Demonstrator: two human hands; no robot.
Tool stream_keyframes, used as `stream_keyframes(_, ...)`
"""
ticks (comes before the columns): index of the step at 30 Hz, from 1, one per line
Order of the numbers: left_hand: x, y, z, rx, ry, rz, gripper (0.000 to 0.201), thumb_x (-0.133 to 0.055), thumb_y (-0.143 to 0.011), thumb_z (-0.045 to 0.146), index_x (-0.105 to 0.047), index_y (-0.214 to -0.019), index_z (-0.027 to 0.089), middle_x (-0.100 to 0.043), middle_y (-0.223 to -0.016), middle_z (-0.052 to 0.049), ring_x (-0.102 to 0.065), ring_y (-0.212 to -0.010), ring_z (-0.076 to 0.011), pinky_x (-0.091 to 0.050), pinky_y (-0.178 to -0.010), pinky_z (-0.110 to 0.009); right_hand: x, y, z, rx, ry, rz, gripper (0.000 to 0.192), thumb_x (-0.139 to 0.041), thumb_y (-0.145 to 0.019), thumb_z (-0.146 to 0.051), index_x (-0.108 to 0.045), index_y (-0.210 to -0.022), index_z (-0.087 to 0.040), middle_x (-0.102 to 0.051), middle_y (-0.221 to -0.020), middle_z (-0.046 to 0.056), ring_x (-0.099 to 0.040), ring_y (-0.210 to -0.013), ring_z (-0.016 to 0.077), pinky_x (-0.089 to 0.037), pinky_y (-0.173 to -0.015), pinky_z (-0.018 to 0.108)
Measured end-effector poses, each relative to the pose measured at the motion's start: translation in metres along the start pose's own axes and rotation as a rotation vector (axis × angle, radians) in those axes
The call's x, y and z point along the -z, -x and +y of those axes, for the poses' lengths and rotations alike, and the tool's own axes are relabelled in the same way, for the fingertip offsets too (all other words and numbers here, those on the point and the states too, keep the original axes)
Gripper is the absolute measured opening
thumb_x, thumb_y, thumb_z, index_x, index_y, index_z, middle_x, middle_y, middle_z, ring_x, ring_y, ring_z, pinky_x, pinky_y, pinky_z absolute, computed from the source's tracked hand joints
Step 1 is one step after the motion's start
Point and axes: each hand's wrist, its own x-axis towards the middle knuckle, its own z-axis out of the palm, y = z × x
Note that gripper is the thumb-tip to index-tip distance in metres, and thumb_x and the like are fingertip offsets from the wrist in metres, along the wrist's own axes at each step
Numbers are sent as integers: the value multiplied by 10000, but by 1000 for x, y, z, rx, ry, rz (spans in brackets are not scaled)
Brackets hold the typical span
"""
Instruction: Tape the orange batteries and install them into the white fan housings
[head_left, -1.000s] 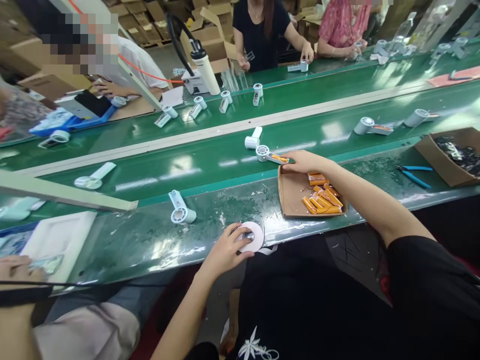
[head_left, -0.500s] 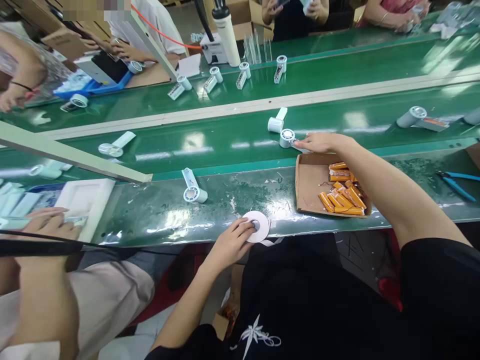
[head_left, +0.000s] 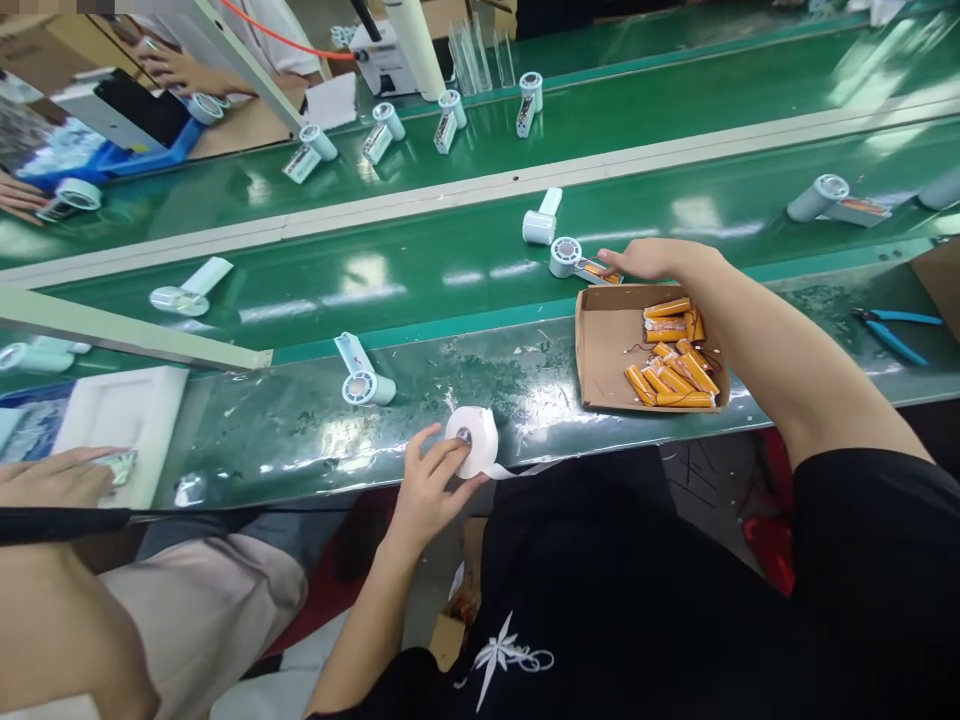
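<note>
Change since the two earlier frames: the white tape roll (head_left: 472,441), which lay flat on the bench edge under the left hand (head_left: 429,485), is now tipped up on its rim, core hole facing the camera. Fingers curl around its near side and thumb sits on top, so it is gripped rather than merely pressed. A loose tail of tape trails off to the right, lower centre of frame. Judgement: the roll is being lifted to draw off tape.

The right hand (head_left: 651,259) has stayed stretched out to the near conveyor lane, centre right. Fingers are flat and close together, tips resting on the open handle of a small white fan unit (head_left: 571,261), where an orange strip shows. Not pinching anything that I can see.

Materials:
- Fan unit: round ribbed head, flat handle, matte white plastic.
- Cardboard tray (head_left: 604,350), shallow, brown, just below the right forearm; holds orange batteries (head_left: 671,372), flat wrapped cells with thin leads.
- Belt (head_left: 420,285): glossy green, strong glare.
- Bench strip: scuffed, with flecks of white residue.
- Blue-handled pliers (head_left: 892,332), far right.
- A second fan unit (head_left: 362,377) lies left of the roll.
</note>
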Motion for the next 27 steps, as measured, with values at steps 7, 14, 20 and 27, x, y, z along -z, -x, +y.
stream_keyframes(7,-18,-33,8,-19,31,113,242,-779,-971,252,-708,-1202,269,-768,-1153,-95,-632,-1367,-374,-495,-1219,-689,15,16,-1,-39,59,-208,865,-312,-1026,-888,-873,-1212,-256,-835,-1108,143,-786,-1062,353,-602,-1059,556)
stream_keyframes(14,-26,-63,25,28,-33,134,160,-725,-1004,256,-732,-1163,271,-762,-1159,-97,-630,-1356,-363,-499,-1213,-669,19,42,-14,-22,47,-11,794,-358,-1073,-804,-862,-1240,-213,-821,-1240,173,-750,-1226,386,-568,-1116,576)
stream_keyframes(20,-39,-70,18,56,-30,-2,228,-716,-1002,268,-771,-1223,261,-778,-1194,-118,-586,-1355,-382,-511,-1188,-631,21,54,-16,-140,-41,134,542,-697,-1011,-479,-770,-1434,-149,-778,-1404,156,-733,-1276,348,-566,-1138,475)
stream_keyframes(27,-53,-56,6,80,-35,-121,349,-743,-992,296,-755,-1340,262,-756,-1372,-123,-463,-1458,-442,-509,-1176,-655,21,38,-39,-57,199,-92,417,-845,-849,-296,-864,-1258,-218,-835,-1199,138,-766,-1072,353,-592,-937,426)
